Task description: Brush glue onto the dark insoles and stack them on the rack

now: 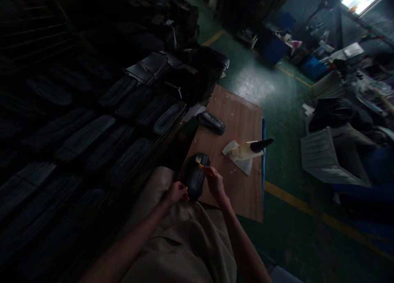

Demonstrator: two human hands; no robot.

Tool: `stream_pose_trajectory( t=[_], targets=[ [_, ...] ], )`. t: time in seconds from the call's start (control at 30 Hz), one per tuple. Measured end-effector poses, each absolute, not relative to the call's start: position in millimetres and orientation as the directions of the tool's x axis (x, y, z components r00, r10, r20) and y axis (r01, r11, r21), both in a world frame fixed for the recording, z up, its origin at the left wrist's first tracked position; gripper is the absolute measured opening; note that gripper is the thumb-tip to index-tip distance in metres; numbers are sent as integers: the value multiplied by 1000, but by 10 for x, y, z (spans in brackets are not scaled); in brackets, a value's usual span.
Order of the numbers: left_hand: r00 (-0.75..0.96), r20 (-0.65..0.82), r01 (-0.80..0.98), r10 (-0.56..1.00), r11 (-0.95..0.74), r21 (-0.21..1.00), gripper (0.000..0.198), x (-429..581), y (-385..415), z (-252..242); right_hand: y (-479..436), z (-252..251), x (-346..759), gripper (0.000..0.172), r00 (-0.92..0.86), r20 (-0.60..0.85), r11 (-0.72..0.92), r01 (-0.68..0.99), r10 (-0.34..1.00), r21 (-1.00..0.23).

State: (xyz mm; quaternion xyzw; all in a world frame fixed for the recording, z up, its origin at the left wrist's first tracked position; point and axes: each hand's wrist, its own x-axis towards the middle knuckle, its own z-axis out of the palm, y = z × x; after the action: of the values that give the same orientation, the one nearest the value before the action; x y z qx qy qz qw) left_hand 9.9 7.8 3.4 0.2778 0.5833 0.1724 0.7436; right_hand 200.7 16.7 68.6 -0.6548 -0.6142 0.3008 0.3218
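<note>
On the wooden board in front of me lies a dark oblong piece (197, 178) with rounded ends, possibly a shoe sole. My right hand (216, 182) is closed around a thin orange-handled brush (205, 169). The brush tip meets a pale patch near the piece's far end. At the near left edge of the piece, my left hand (178, 192) has its fingers curled against the rim. Farther up the board is another dark oblong piece (211, 123). To the right, a pale yellowish container (243, 151) with a black tapered end rests on a white sheet (246, 167).
The wooden board (237, 110) stands close before my knees. Along my left runs a rack with rows of dark oblong pieces (86, 137). A white crate (332, 158) with dark material stands at the right on the green floor (286, 160). Papers (149, 67) lie beyond the rack.
</note>
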Motion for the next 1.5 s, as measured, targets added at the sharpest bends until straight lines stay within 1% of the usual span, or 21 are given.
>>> stream_pose_trajectory(
  t=[0.07,0.17,0.23,0.27,0.33,0.37,0.47,0.6,0.73,0.87,1.0,1.1,1.2,1.3,1.5],
  targets=[
    [248,-776,65,580,789,610,27,109,74,28,35,737,2024,23,28,-56,-62,578,998,-814],
    [240,-775,59,585,788,613,25,114,67,52,-53,815,2067,22,14,-159,-150,433,987,-889],
    [246,-771,51,587,787,615,23,108,68,85,-9,850,2091,24,67,-176,-189,335,982,-923],
    [249,-769,46,588,786,616,22,103,70,102,34,857,2097,24,118,-160,-190,315,980,-930],
    [259,-766,36,589,786,617,22,92,75,126,120,850,2086,24,218,-99,-172,346,971,-922],
    [263,-764,32,589,786,617,22,88,78,133,145,836,2070,23,239,-71,-161,380,968,-911],
    [275,-765,22,583,791,611,24,84,81,136,82,773,1982,22,187,-52,-133,454,981,-881],
    [266,-777,19,570,803,596,22,94,78,156,-251,729,1864,22,121,-113,-156,447,986,-881],
    [265,-784,9,562,811,585,16,100,80,225,-537,779,1805,21,120,-193,-225,418,974,-880],
    [259,-786,6,561,813,582,14,88,78,257,-685,830,1782,19,139,-230,-266,382,963,-885],
    [275,-765,6,582,795,607,15,70,62,217,-793,825,1846,20,118,-291,-312,267,949,-912],
    [273,-751,-4,601,781,624,19,64,52,183,-833,802,1979,24,122,-335,-352,170,934,-920],
    [274,-736,3,619,765,644,19,65,53,174,-829,807,2114,29,206,-339,-366,110,918,-924],
    [278,-726,32,628,750,661,18,66,63,174,-813,846,2155,32,291,-294,-338,112,910,-934],
    [265,-713,68,649,725,685,17,72,66,118,-747,800,2094,35,269,-328,-360,76,905,-930]
  ],
)
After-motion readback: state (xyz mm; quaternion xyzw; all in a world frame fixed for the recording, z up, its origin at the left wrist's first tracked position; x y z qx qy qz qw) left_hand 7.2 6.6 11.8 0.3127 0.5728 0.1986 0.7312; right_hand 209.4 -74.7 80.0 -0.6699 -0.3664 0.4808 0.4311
